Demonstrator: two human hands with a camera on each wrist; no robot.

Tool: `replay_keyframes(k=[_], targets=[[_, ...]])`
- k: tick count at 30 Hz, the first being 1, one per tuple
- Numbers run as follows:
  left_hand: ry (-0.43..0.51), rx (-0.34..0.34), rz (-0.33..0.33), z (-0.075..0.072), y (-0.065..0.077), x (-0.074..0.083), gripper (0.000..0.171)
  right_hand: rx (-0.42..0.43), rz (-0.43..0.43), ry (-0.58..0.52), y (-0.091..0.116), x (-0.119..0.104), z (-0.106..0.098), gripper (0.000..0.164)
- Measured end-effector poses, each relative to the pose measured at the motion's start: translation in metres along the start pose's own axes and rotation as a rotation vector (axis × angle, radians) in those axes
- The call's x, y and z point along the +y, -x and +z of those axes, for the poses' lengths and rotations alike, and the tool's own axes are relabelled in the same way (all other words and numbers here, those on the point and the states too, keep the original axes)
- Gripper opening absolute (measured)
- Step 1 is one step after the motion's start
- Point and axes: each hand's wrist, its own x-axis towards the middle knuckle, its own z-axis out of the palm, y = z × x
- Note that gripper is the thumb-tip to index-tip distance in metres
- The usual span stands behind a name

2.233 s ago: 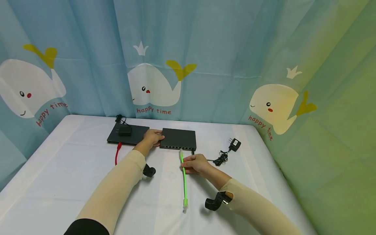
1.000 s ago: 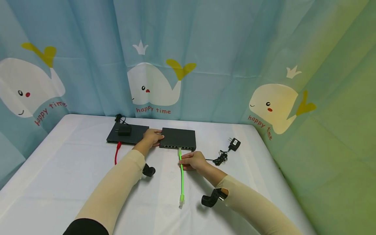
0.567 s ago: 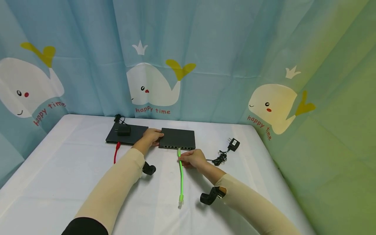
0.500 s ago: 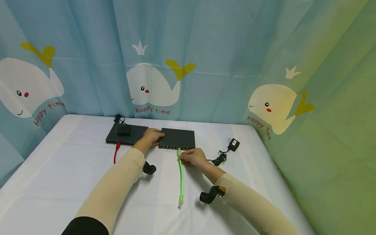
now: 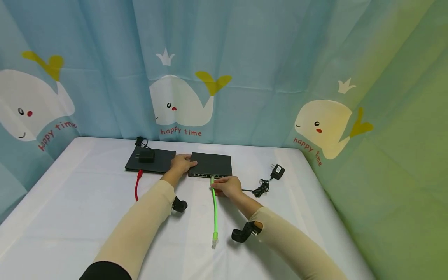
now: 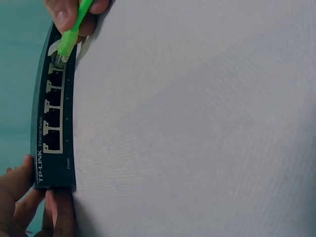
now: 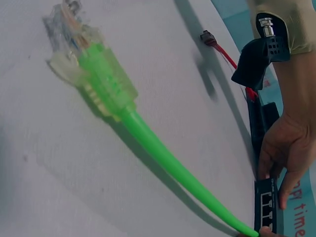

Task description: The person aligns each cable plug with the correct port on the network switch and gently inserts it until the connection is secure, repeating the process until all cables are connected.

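My left hand [image 5: 180, 164] grips the left end of a black Ethernet switch [image 5: 211, 164], thumb on top and fingers below in the left wrist view. My right hand [image 5: 228, 186] pinches a green Ethernet cable [image 5: 215, 210] just behind its upper plug. That plug [image 6: 60, 58] meets the row of ports on the switch's front; its clear tip shows partly, and I cannot tell how deep it sits. The cable's other end, a clear plug [image 7: 74, 37] with a green boot, points toward me. Several ports [image 6: 53, 118] beside the plug have nothing in them.
Left of the switch lies another flat black device [image 5: 162, 159] with a power adapter [image 5: 146, 156] on top and a red cable [image 5: 137, 186] at its front. A second adapter [image 5: 278, 172] with a bundled cord [image 5: 261, 188] lies right. A whale-print curtain [image 5: 259, 58] hangs behind.
My right hand has moved up and left, bringing the green cable's plug to the switch's port row and sliding its grip closer to the plug. The left hand keeps holding the switch.
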Motion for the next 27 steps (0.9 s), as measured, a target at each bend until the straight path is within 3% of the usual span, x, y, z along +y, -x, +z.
replay_keyframes(k=[4, 15, 27], targets=[[-0.020, 0.001, 0.020, 0.001, -0.001, -0.002, 0.053, 0.024, -0.006, -0.005, -0.001, 0.002, 0.003, 0.019], [-0.182, -0.048, 0.103, -0.006, 0.002, 0.000, 0.056, 0.042, 0.013, 0.005, 0.000, -0.007, 0.007, 0.014], [-0.173, -0.052, 0.086, -0.007, 0.002, 0.001, 0.056, 0.044, 0.029, 0.031, -0.001, -0.010, 0.007, 0.013]])
